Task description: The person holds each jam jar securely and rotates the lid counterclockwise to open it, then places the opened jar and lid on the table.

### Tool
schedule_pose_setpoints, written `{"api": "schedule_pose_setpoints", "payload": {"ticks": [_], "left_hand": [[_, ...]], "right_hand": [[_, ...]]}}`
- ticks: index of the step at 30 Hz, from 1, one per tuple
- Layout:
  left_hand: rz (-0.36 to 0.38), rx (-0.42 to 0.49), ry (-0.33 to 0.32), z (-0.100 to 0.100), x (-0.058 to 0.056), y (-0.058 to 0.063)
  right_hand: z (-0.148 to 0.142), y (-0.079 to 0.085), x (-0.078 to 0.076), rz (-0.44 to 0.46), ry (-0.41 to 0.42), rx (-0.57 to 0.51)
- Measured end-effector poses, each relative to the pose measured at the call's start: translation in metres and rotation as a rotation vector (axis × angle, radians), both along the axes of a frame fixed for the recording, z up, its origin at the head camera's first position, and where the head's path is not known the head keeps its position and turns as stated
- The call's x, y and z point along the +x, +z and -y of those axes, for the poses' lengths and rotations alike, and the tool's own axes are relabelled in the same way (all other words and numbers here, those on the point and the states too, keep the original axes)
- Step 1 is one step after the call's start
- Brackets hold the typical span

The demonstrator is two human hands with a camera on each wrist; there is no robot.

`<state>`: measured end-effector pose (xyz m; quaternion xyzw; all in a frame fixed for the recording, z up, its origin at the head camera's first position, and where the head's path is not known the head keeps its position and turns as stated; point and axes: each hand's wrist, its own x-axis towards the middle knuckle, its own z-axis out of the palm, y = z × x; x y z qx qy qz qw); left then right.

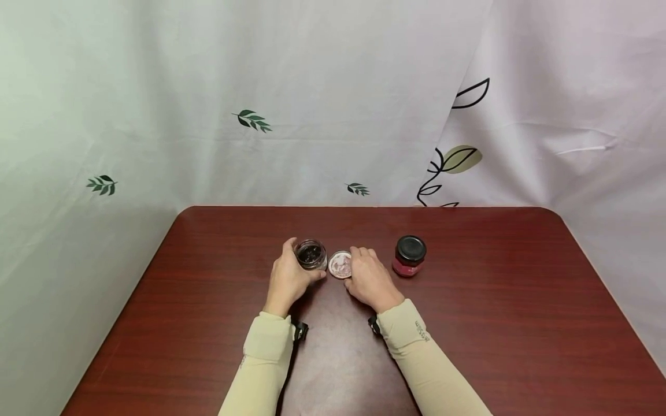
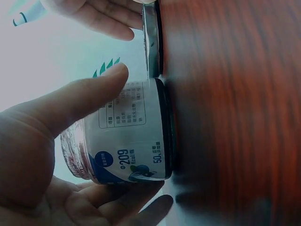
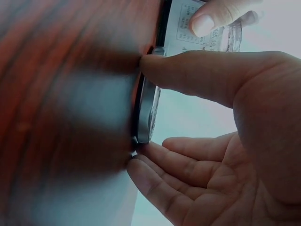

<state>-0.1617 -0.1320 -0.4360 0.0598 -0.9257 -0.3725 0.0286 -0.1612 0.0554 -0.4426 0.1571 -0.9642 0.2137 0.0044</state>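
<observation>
An open glass jar (image 1: 311, 257) with dark contents stands upright on the table; its white label with blueberry pictures shows in the left wrist view. My left hand (image 1: 291, 279) holds this jar, thumb on the near side and fingers around the far side. Right beside the jar, its lid (image 1: 340, 264) lies with the smeared, whitish inside facing up. My right hand (image 1: 372, 279) grips the lid by its rim, thumb (image 3: 188, 70) at one edge and fingertips at the opposite edge, low against the tabletop.
To the right of my right hand stands a second jar (image 1: 409, 256), closed with a black lid and bearing a red label. The reddish-brown wooden table (image 1: 468, 323) has rounded far corners. Pale curtains (image 1: 333, 104) with leaf prints hang behind and beside it.
</observation>
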Motion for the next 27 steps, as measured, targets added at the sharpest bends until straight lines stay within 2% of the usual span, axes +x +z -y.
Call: {"api": "schedule_pose_setpoints", "payload": {"ticks": [4,16,27], "left_hand": [[0.005,0.024,-0.011,0.001,0.001,0.000],[-0.031,0.031,-0.062,0.002,0.001,0.003],[-0.008,0.031,-0.063,0.002,0.001,0.008]], "right_hand": [[0.000,0.002,0.001,0.017,-0.014,-0.013],[-0.005,0.006,0.001,-0.027,-0.013,-0.032],[-0.007,0.012,0.002,-0.071,-0.004,-0.057]]}}
